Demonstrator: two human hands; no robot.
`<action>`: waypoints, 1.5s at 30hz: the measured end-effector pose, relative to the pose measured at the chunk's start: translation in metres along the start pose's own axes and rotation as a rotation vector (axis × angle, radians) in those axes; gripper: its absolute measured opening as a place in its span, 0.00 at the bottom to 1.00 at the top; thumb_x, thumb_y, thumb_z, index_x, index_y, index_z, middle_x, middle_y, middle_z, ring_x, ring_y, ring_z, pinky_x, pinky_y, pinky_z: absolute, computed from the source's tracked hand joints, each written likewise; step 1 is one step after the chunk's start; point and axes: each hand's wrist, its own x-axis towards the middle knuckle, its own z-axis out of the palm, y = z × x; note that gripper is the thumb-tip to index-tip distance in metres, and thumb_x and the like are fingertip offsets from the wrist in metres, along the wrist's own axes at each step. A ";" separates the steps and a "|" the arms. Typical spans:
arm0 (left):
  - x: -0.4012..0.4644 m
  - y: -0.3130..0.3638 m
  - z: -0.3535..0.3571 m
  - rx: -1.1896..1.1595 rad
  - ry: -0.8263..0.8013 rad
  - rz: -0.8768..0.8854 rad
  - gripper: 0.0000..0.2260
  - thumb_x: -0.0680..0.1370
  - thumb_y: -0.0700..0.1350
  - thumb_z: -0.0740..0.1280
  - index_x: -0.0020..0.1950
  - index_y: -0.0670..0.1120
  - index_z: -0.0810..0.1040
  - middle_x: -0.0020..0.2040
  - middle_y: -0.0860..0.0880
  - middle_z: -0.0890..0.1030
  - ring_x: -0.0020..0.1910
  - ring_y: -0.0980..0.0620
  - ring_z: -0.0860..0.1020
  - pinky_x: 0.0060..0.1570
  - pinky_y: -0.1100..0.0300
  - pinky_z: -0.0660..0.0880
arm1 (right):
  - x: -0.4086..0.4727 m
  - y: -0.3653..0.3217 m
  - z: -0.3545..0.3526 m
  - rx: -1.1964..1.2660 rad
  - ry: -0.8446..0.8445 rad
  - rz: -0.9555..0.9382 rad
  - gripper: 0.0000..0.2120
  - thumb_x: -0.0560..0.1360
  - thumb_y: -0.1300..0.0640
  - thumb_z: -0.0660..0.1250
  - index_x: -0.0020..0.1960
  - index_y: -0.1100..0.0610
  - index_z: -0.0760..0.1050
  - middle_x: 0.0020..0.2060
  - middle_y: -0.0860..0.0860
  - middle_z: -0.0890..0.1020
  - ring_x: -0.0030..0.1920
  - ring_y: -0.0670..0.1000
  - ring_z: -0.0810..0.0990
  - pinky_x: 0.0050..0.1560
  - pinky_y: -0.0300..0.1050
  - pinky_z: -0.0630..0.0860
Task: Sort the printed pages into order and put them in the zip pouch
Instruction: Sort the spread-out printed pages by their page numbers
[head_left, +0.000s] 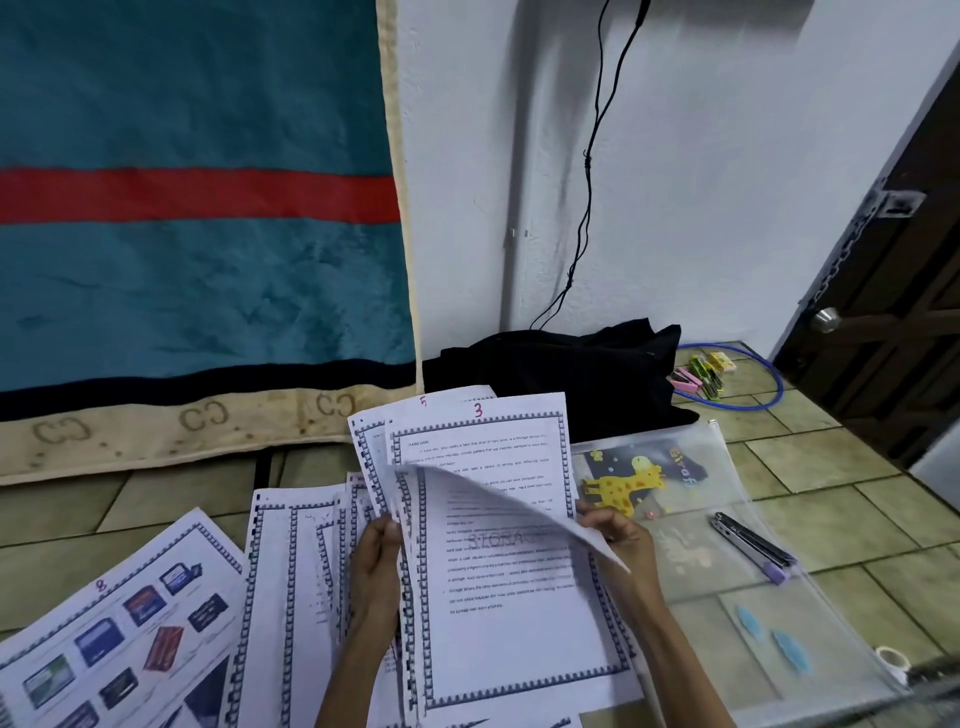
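Far left on the tiled floor (810, 467) lay a white bordered sheet printed with colourful memory-card pictures (119, 629), marked 8 in pink ink, and beside it more loose bordered pages (296, 582) overlapped in a fan. Behind them hung a teal plush blanket with a red stripe (197, 208). The person's left hand (375, 561) pinched the left edge of a raised stack of printed pages (493, 571), its upright sheet numbered 3, with a 5 peeking behind. The right hand (618, 535) gripped the front sheet, curled forward and hiding part of the text. Behind the stack sat a crumpled black cloth bag (571, 374). To the right lay the clear zip pouch with a yellow giraffe print (727, 571), flat on the floor, with a purple-tipped metal folding tool (753, 545) resting on it, well clear of both hands.
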 end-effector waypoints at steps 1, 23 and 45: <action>0.000 0.000 0.000 -0.001 0.005 -0.009 0.05 0.80 0.44 0.59 0.54 0.47 0.73 0.58 0.43 0.77 0.61 0.44 0.73 0.64 0.48 0.68 | 0.000 -0.002 0.001 -0.020 0.002 -0.008 0.20 0.66 0.79 0.68 0.33 0.54 0.81 0.40 0.49 0.84 0.43 0.48 0.82 0.46 0.46 0.76; 0.000 0.014 -0.005 -0.249 -0.207 -0.176 0.24 0.76 0.58 0.60 0.69 0.50 0.69 0.66 0.43 0.75 0.60 0.41 0.77 0.58 0.43 0.75 | -0.015 -0.006 -0.004 0.081 -0.056 0.129 0.31 0.42 0.46 0.84 0.39 0.62 0.84 0.35 0.54 0.86 0.35 0.49 0.84 0.35 0.37 0.79; -0.044 0.113 -0.007 -0.003 -0.077 0.459 0.11 0.73 0.39 0.70 0.55 0.44 0.79 0.47 0.52 0.82 0.43 0.64 0.81 0.47 0.65 0.80 | -0.007 -0.099 0.049 -0.134 -0.158 -0.297 0.10 0.70 0.66 0.71 0.44 0.51 0.80 0.36 0.37 0.84 0.42 0.38 0.83 0.43 0.31 0.77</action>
